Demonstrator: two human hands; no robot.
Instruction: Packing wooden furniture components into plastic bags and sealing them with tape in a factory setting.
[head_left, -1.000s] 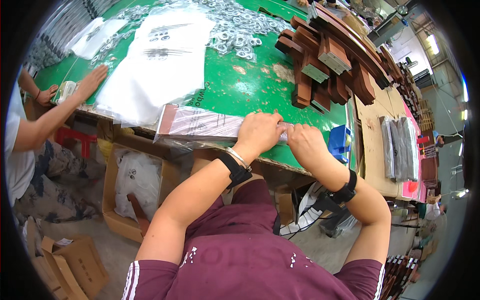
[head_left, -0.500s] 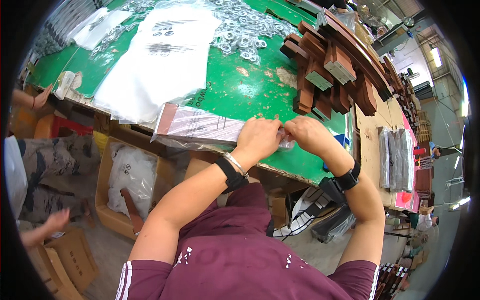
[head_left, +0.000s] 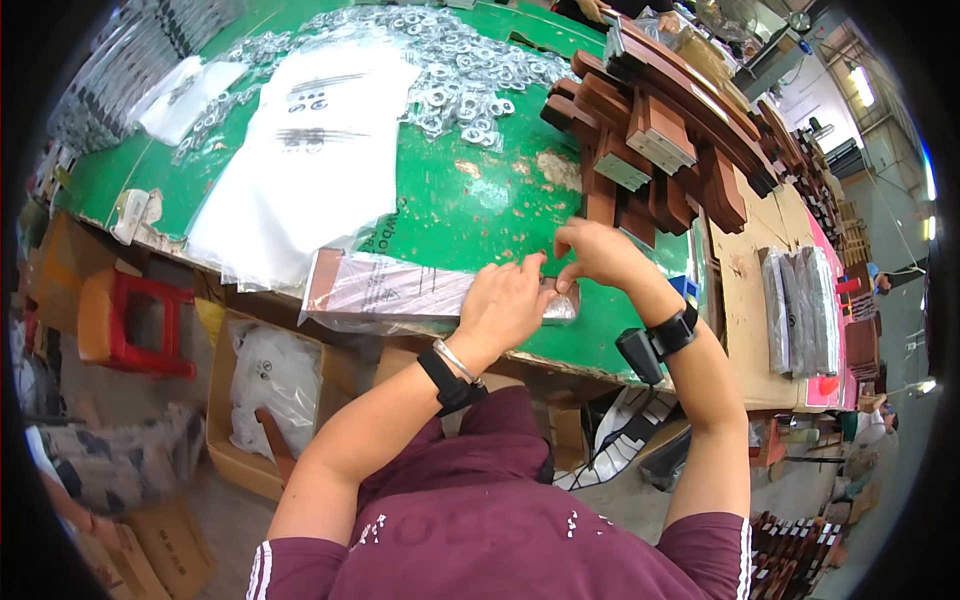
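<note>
A reddish-brown wooden bar in a clear plastic bag (head_left: 400, 288) lies along the near edge of the green table. My left hand (head_left: 503, 303) is laid over its right part and grips it, fingers pointing away from me. Just beyond the bar's right end is my right hand (head_left: 606, 256), its thumb and forefinger apart, the thumb close to the bag's crumpled end. I see nothing held in the right hand. What lies under my left palm is hidden.
White plastic bags (head_left: 320, 150) lie flat behind the bar. Many small packets of metal rings (head_left: 450, 85) spread across the far table (head_left: 450, 220). Brown wooden parts (head_left: 660, 130) are stacked at right. Below left stand an open carton (head_left: 225, 440) and a red stool (head_left: 160, 325).
My right hand has drawn away from my left, its fingers opening from a pinch at the bag's end. The bar's right end now shows. At left, a person has moved back.
</note>
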